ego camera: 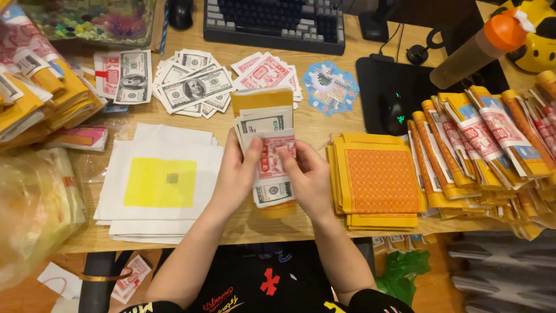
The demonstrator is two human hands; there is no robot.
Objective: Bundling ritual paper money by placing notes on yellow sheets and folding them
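My left hand [236,174] and my right hand [310,179] together hold a small stack of paper notes [271,168] over the wooden desk [313,124]. The stack has grey-green banknote-style sheets, a red-and-white printed sheet on top and a yellow sheet [262,99] beneath, sticking out at the far end. Both thumbs press on the red sheet at the middle. The stack lies lengthwise, pointing away from me.
White sheets with a yellow square [159,182] lie left. An orange patterned paper stack [379,181] lies right, with wrapped bundles [492,145] beyond it. Loose banknote-style sheets [191,87], red sheets [267,72], a keyboard [273,23], a mouse [394,113] and a bottle [475,49] sit farther back.
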